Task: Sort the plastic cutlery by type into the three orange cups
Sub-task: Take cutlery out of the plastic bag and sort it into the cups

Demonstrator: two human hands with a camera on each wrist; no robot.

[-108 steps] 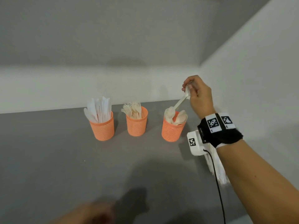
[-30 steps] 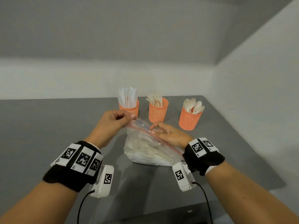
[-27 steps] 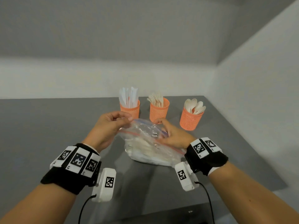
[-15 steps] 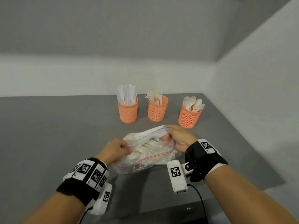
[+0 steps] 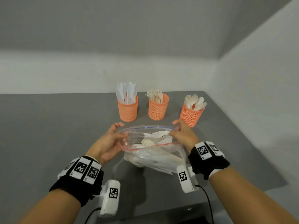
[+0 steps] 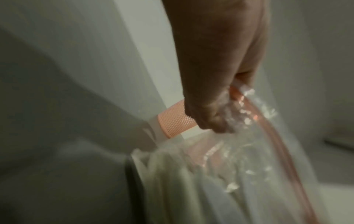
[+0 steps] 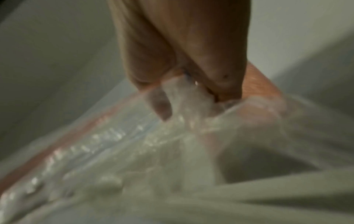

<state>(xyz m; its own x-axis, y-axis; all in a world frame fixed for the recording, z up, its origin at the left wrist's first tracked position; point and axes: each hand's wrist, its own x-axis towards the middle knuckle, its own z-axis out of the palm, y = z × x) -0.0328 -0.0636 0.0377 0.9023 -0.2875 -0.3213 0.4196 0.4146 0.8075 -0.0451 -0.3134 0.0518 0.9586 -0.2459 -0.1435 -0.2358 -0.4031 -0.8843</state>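
At table centre, a clear zip bag (image 5: 153, 152) of plastic cutlery is held open, left hand (image 5: 107, 143) pinching its rim at 9 o'clock, right hand (image 5: 184, 135) pinching it at 3 o'clock. Beyond the bag, toward 12 o'clock, stand three orange cups: knives (image 5: 127, 109), forks (image 5: 158, 107), spoons (image 5: 191, 113).

A grey table (image 5: 48, 135) runs into the corner of two pale walls. Three orange mesh cups stand on it in a row near the back: the left cup (image 5: 128, 110), the middle cup (image 5: 157, 110), the right cup (image 5: 190, 116). Nearer, a clear plastic bag (image 5: 155, 159) rests on it.
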